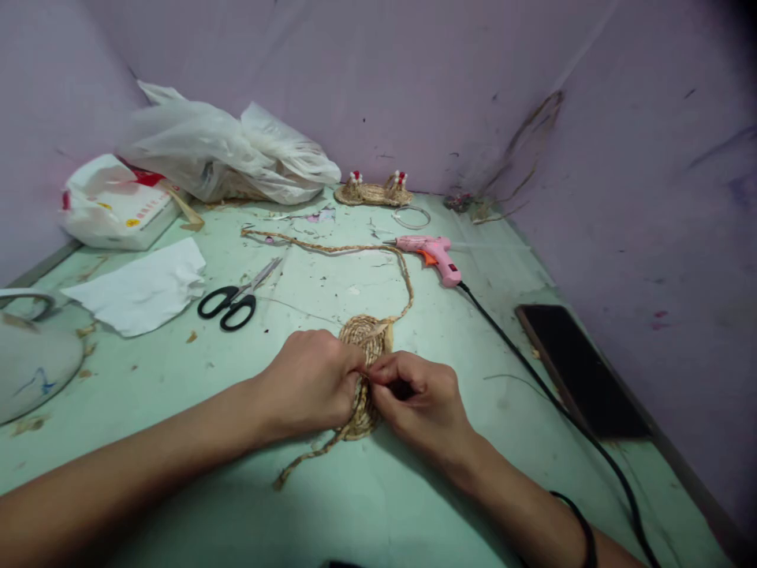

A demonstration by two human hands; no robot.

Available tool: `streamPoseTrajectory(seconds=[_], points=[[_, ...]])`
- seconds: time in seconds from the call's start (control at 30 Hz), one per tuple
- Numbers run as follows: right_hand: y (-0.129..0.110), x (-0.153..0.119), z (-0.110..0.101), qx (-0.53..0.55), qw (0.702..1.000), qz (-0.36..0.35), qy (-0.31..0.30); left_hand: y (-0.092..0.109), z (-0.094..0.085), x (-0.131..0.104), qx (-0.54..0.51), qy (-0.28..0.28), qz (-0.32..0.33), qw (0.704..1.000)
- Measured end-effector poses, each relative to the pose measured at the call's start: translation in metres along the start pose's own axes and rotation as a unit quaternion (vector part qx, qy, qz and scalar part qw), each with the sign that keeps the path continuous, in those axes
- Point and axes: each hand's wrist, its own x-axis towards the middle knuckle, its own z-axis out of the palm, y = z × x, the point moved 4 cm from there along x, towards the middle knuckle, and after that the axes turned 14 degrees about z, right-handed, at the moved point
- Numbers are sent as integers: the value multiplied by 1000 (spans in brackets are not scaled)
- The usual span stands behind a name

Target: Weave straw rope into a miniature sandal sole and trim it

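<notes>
A small oval sole of coiled, braided straw (365, 335) lies on the table in front of me, partly hidden under my hands. My left hand (316, 383) is closed on its left side, thumb and fingers pressed to the straw. My right hand (417, 394) pinches at the sole's middle, with its fingertips against the left thumb. Whatever thin thing is between those fingertips is too small to make out. A braided straw cord (331, 248) runs from the sole's far end up and left across the table. A shorter braided tail (304, 461) sticks out at the near end.
Black-handled scissors (237, 300) and white paper (142, 288) lie left. Behind are a plastic bag (230, 150), a box (127, 205) and a finished-looking beaded straw piece (374, 194). A pink glue gun (429, 251) trails its black cord (532, 371) past a phone (583, 371) at right.
</notes>
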Motion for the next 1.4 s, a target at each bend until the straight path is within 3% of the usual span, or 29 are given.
streamPoseTrajectory(seconds=[0.1, 0.17, 0.3, 0.37, 0.4, 0.43, 0.5, 0.57, 0.63, 0.7, 0.77, 0.83, 0.9, 0.93, 1.0, 1.07, 1.13, 1.17, 1.23, 1.3, 1.4], points=[[-1, 1, 0, 2, 1000, 6, -2, -9, -3, -6, -66, -24, -34, 997], [0, 1, 1, 2, 1000, 13, -1, -19, -16, -13, -89, -58, -62, 992], [2, 2, 2, 7, 999, 33, -1, -38, -66, -21, -1, -73, -106, 992], [2, 2, 2, 6, 999, 40, 1, -32, -99, -12, 77, -12, -90, 993], [1, 2, 2, 4, 999, 42, 2, -24, -115, -5, 133, 49, -88, 986], [1, 2, 2, 1, 999, 42, 4, -11, -128, 4, 179, 103, -82, 975], [0, 2, 2, -3, 999, 39, 8, 30, -138, 28, 215, 161, 24, 963], [0, 2, 2, -15, 999, 40, 16, 75, -133, 52, 153, 165, 164, 960], [2, 2, 2, -43, 997, 55, 29, 114, -119, 67, 84, 114, 342, 929], [4, 2, 3, -55, 996, 69, 28, 123, -113, 71, 71, 145, 372, 914], [5, 2, 3, -31, 997, 70, 15, 103, -111, 62, 56, 227, 317, 919], [7, 2, 3, 2, 998, 70, 2, 66, -111, 41, 38, 349, 199, 915], [8, 2, 3, 19, 997, 70, -3, 29, -100, 18, -14, 391, 102, 914], [8, 2, 3, 23, 998, 66, -6, 15, -89, 11, -71, 365, 82, 925], [5, 1, 2, 23, 999, 45, -8, -4, -57, 4, -232, 253, 28, 939], [1, 1, 1, 9, 1000, 9, -6, -15, -24, 3, -393, 175, -53, 901], [-5, 0, 1, -16, 999, -34, -2, -20, 1, 9, -480, 131, -103, 861], [-7, -1, 1, -31, 998, -56, 1, -21, 8, 13, -485, 128, -102, 859], [-11, -3, 1, -73, 993, -90, 3, -24, 14, 20, -435, 140, -57, 888], [-12, -5, 2, -124, 985, -118, 13, -26, 14, 24, -362, 146, 3, 921], [-13, -9, 4, -187, 968, -157, 49, -25, 13, 22, -299, 115, 51, 946]])
